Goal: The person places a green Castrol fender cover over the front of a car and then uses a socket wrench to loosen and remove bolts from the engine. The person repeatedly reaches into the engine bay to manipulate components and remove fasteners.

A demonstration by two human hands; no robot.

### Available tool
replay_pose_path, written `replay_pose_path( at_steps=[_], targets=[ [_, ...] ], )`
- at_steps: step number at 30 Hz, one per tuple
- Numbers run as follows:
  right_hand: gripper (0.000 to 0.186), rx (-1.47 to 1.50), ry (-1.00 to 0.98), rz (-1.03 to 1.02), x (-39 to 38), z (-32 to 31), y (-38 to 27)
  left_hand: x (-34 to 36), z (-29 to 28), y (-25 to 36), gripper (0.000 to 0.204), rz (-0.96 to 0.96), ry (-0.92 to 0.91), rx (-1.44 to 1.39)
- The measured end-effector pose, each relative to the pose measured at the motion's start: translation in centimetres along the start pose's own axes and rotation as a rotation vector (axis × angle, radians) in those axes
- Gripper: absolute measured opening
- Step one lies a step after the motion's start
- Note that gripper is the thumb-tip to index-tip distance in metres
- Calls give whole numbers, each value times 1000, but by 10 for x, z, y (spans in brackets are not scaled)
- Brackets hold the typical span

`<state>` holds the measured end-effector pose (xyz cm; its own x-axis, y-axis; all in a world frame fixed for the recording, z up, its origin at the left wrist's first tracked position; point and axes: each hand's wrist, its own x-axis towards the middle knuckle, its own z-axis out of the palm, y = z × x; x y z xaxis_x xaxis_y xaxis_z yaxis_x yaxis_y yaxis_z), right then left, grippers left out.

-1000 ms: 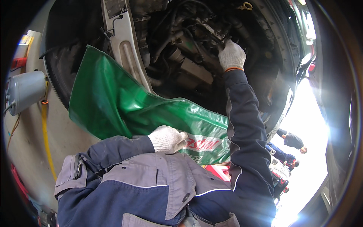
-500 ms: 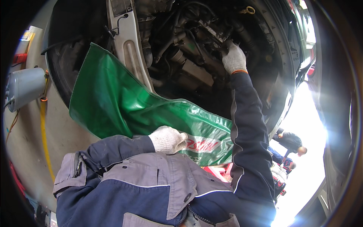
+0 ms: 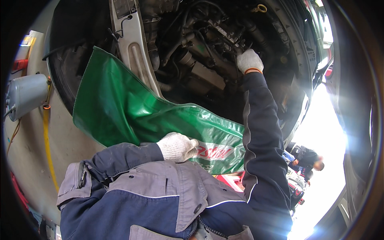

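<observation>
My left hand [image 3: 177,146], in a white knitted glove, rests curled on the green plastic fender cover [image 3: 110,104] near my jacket; what, if anything, is in its fingers is hidden. The cover drapes over the car's front edge. Deep in the dark engine bay [image 3: 204,76], my right hand [image 3: 250,61], gloved with an orange cuff, is closed at some metal fittings and hoses [image 3: 232,38]; its fingertips and whatever they grip cannot be made out. A yellow ring [image 3: 262,8] shows above it.
A grey cylindrical tank [image 3: 27,96] with a yellow hose [image 3: 48,144] stands at left by hanging cords. Something red [image 3: 229,181] lies below the cover. At right, beyond the bodywork, other people [image 3: 307,158] bend over equipment in bright light.
My right hand has shifted slightly to the right among the engine parts. My left hand stays in place. The people at right have moved lower and closer together.
</observation>
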<state>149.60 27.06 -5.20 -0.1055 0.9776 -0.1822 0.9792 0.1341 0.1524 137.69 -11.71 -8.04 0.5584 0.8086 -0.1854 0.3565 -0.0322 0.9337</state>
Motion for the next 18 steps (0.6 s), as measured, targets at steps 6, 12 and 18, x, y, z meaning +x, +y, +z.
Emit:
replay_pose_path(
  at_steps=[6, 12, 18],
  targets=[
    [55, 115, 120, -337, -4, -4, 1, 0, 0, 0, 37, -7, -15, 13],
    [50, -53, 31, -71, -2, -5, 0, 0, -1, 1, 38, -8, -7, 7],
    [55, 159, 74, -307, -1, 1, 8, 1, -1, 1, 38, -9, -19, 15]
  ],
)
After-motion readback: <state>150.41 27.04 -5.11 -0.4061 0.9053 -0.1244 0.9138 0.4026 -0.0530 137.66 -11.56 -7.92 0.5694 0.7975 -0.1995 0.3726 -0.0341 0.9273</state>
